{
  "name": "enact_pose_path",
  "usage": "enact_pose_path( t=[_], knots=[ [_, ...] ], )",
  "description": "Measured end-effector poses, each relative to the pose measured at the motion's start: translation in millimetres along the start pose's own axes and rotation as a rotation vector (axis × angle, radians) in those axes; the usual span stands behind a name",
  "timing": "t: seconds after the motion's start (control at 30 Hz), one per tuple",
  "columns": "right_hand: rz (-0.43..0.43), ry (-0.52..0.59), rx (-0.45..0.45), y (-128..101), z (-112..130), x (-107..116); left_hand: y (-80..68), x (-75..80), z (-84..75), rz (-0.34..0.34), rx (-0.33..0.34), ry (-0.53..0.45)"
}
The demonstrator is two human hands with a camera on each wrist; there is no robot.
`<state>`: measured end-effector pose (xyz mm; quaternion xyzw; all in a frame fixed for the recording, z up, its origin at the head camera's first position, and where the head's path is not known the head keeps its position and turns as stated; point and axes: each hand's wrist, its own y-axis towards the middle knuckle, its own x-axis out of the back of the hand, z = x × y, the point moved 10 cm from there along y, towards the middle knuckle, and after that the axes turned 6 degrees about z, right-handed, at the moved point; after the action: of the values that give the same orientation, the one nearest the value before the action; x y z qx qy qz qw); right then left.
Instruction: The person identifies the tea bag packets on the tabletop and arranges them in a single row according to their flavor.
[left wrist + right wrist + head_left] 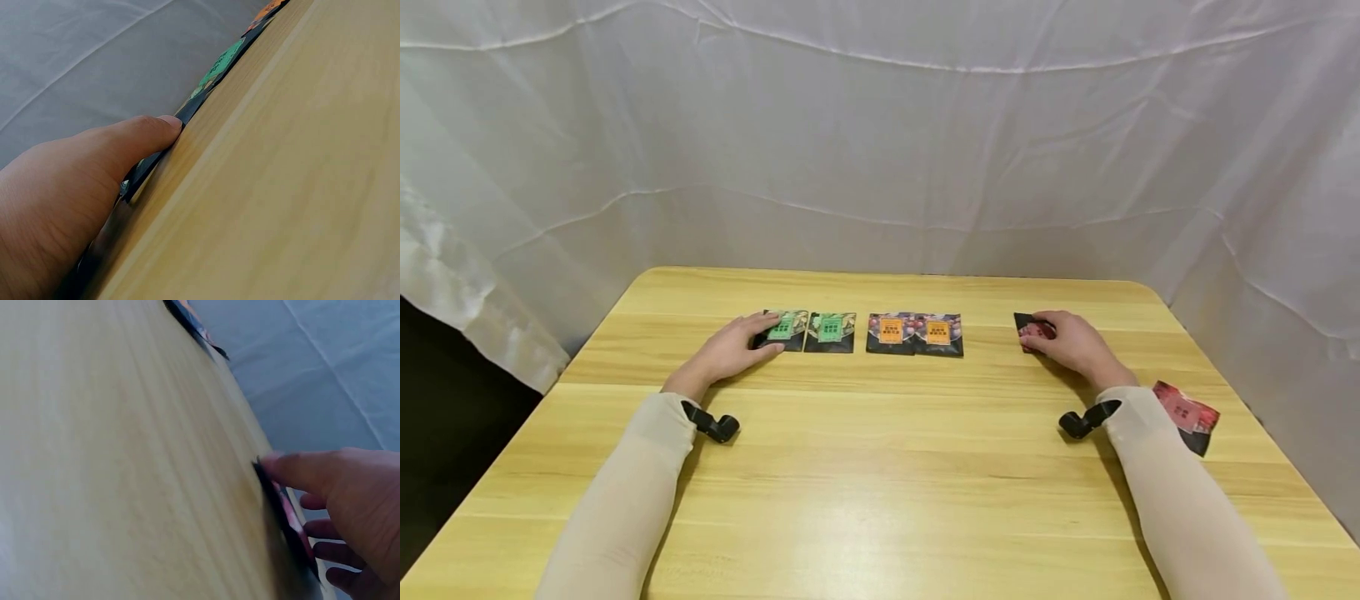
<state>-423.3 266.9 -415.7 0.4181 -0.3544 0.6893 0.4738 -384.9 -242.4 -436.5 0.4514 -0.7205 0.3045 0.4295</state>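
Both hands are lying flat: left hand (730, 352) is pressing a green-labelled black foil sachet (786, 328), right hand (1071, 340) is covering a red-labelled black foil sachet (1033, 332) with loosely spread fingers. Advisable: keeping fingertip pressure light, sliding sachets square along the pale wooden counter (880, 467).

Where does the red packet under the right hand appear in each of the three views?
Head: the red packet lies right of centre on the table, partly covered by the right hand.
Left wrist: not in it.
Right wrist: the packet shows edge-on at lower right, the fingers touching it.
Shared landmark: the orange packets, top left in the right wrist view.
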Motion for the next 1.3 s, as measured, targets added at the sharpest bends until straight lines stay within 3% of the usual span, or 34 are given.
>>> enact_pose_path(
  t=[0.2,0.47,0.93,1.13,1.3],
  knots=[
    [0.052,0.031,0.02,-4,5,-5,-0.1,-0.5,-0.4,0.004,0.004,0.003],
    [0.037,0.023,0.085,-6,15,-3,0.5,-0.3,-0.6,0.007,0.009,0.003],
    [0.158,0.104,0.159,-19,23,-8,-0.5,1.0,-0.5,0.002,0.002,0.008],
    [0.065,0.084,0.149,-21,23,0,-1.4,1.2,-0.6,0.002,0.002,0.002],
    [-0.063,-0.03,0.013,-25,18,16,-1.2,1.6,-1.2,0.003,0.003,-0.003]
  ],
)
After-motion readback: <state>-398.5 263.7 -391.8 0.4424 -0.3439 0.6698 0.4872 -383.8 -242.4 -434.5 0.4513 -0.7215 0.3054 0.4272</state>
